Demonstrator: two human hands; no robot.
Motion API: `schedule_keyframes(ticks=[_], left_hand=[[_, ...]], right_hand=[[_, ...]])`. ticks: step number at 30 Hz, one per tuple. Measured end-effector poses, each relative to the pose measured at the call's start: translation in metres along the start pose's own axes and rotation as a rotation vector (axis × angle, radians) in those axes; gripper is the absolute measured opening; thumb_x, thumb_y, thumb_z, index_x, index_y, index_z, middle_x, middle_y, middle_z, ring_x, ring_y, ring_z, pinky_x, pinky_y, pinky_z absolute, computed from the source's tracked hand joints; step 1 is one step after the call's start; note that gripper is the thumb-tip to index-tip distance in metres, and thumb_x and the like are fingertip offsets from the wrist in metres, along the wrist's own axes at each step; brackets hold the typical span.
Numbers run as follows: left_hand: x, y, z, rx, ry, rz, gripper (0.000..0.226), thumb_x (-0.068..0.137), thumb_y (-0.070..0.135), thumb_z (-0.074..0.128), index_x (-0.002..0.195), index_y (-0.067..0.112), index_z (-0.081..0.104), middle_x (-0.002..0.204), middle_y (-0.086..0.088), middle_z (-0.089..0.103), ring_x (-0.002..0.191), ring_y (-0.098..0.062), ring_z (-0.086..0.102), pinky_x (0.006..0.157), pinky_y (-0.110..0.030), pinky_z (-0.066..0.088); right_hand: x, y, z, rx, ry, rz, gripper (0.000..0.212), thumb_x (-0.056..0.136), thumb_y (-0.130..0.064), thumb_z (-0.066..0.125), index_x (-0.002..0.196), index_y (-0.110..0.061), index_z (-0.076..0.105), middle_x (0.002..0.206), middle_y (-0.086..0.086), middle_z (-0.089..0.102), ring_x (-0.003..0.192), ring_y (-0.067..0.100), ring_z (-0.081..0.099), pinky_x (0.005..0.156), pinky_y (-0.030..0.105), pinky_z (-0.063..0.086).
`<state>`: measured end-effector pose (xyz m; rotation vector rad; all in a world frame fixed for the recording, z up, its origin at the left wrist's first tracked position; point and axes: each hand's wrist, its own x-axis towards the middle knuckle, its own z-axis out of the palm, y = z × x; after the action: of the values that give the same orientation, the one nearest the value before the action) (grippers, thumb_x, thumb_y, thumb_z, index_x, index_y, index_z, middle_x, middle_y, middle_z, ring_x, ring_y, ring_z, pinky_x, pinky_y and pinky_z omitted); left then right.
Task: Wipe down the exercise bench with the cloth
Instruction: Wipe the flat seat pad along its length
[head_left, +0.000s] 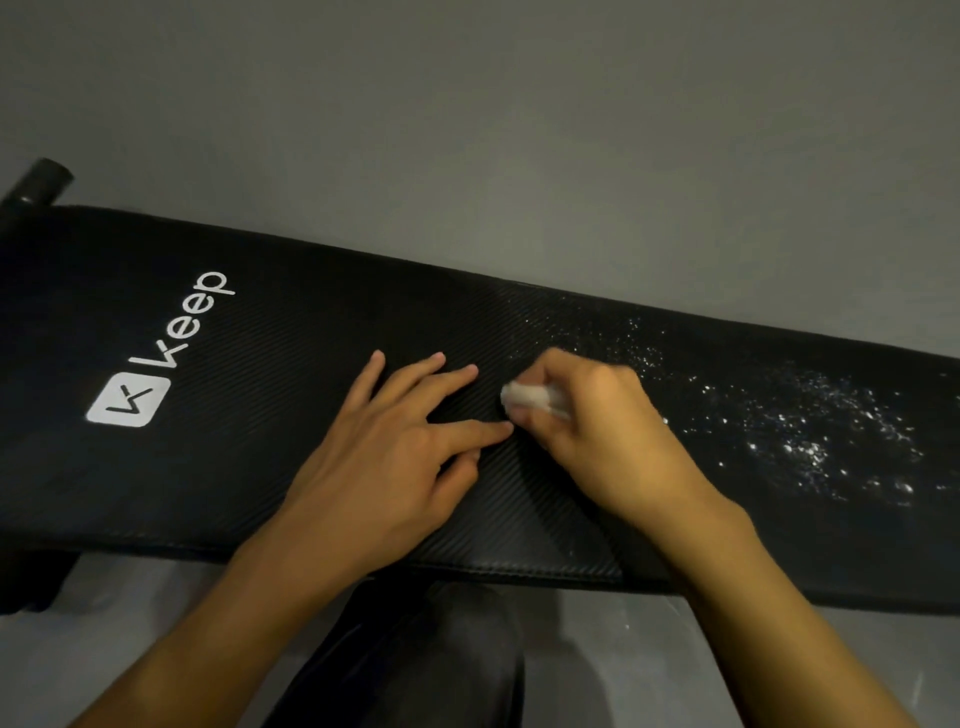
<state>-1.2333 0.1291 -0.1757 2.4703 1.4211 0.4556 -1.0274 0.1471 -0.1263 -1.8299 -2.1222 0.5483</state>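
A long black padded exercise bench (270, 467) with a white "Keep" logo lies across the view. My right hand (592, 431) is closed around a small bunched white cloth (524, 397), pressing it on the bench near the middle. My left hand (395, 441) rests flat on the bench just left of it, fingers spread, index fingertip almost touching the cloth. White droplets or specks (810, 436) cover the bench surface to the right of my right hand.
A grey wall or floor (519, 130) runs behind the bench. A black tube end (44, 179) sticks out at the bench's far left. My dark-trousered knee (426, 654) is below the bench's near edge.
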Motion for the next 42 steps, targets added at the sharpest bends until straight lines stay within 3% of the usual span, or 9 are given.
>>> schedule_keyframes(ticks=[3,8,15,21,26,30,34,38,42], left_hand=[[0.000,0.000,0.000,-0.005,0.009,-0.011,0.046,0.094,0.052,0.032,0.132,0.052,0.058,0.159,0.003,0.040,0.152,-0.019,0.025,0.123,-0.059,0.015],[0.000,0.002,0.000,-0.038,0.022,-0.012,0.047,0.094,0.052,0.030,0.130,0.051,0.061,0.158,0.003,0.042,0.151,-0.019,0.027,0.123,-0.059,0.014],[-0.002,0.000,0.003,-0.020,0.042,-0.015,0.044,0.095,0.050,0.033,0.128,0.049,0.062,0.158,0.003,0.042,0.150,-0.020,0.028,0.122,-0.062,0.016],[-0.001,0.003,0.003,-0.022,0.049,-0.025,0.044,0.095,0.049,0.034,0.127,0.049,0.064,0.155,0.002,0.046,0.149,-0.022,0.031,0.121,-0.062,0.017],[0.001,0.002,0.000,0.003,0.030,-0.062,0.044,0.096,0.052,0.031,0.133,0.056,0.054,0.161,0.004,0.036,0.154,-0.019,0.018,0.123,-0.062,0.004],[0.003,0.004,-0.001,0.033,0.007,-0.091,0.049,0.096,0.055,0.024,0.140,0.058,0.044,0.165,0.004,0.026,0.155,-0.020,0.010,0.122,-0.064,-0.001],[0.002,0.005,-0.002,0.050,-0.003,-0.096,0.049,0.096,0.054,0.024,0.141,0.058,0.043,0.165,0.003,0.026,0.155,-0.021,0.011,0.121,-0.065,-0.002],[0.003,0.005,-0.003,0.057,-0.009,-0.094,0.050,0.096,0.055,0.021,0.142,0.059,0.039,0.166,0.004,0.024,0.155,-0.020,0.009,0.121,-0.065,-0.002],[0.004,0.004,-0.003,0.057,-0.008,-0.096,0.049,0.096,0.055,0.024,0.141,0.059,0.041,0.165,0.004,0.025,0.155,-0.019,0.010,0.122,-0.064,-0.001]], right_hand=[[-0.001,0.001,-0.008,-0.059,-0.053,0.071,0.017,0.089,-0.042,0.071,0.100,-0.035,0.061,0.093,-0.010,0.066,0.090,0.016,0.065,0.077,0.042,0.056],[0.036,-0.009,0.004,-0.088,0.142,0.056,0.022,0.093,-0.036,0.068,0.112,-0.027,0.061,0.105,0.000,0.067,0.096,0.024,0.066,0.080,0.047,0.057],[0.010,0.004,-0.007,-0.002,-0.065,0.074,0.019,0.086,-0.043,0.074,0.098,-0.035,0.062,0.092,-0.009,0.067,0.088,0.016,0.065,0.078,0.044,0.057],[0.063,-0.013,0.007,-0.109,0.183,0.104,0.026,0.096,-0.037,0.065,0.118,-0.024,0.059,0.113,0.006,0.067,0.104,0.031,0.064,0.081,0.041,0.053],[0.030,-0.010,0.005,-0.002,0.052,0.055,0.018,0.090,-0.043,0.070,0.104,-0.036,0.062,0.098,-0.010,0.066,0.094,0.016,0.064,0.081,0.042,0.056],[0.051,-0.008,-0.001,-0.189,0.144,0.095,0.027,0.093,-0.044,0.067,0.116,-0.031,0.063,0.108,0.000,0.067,0.099,0.025,0.065,0.079,0.040,0.052],[0.082,-0.016,0.017,-0.208,0.240,0.098,0.030,0.101,-0.038,0.055,0.124,-0.020,0.060,0.117,0.008,0.063,0.101,0.034,0.065,0.074,0.039,0.049],[0.057,-0.013,0.016,-0.194,0.170,-0.012,0.028,0.099,-0.042,0.056,0.121,-0.024,0.061,0.114,0.004,0.064,0.100,0.030,0.064,0.078,0.042,0.053],[0.071,-0.005,0.008,-0.363,0.198,0.046,0.031,0.101,-0.043,0.053,0.122,-0.022,0.060,0.114,0.008,0.062,0.097,0.035,0.064,0.072,0.041,0.048]])
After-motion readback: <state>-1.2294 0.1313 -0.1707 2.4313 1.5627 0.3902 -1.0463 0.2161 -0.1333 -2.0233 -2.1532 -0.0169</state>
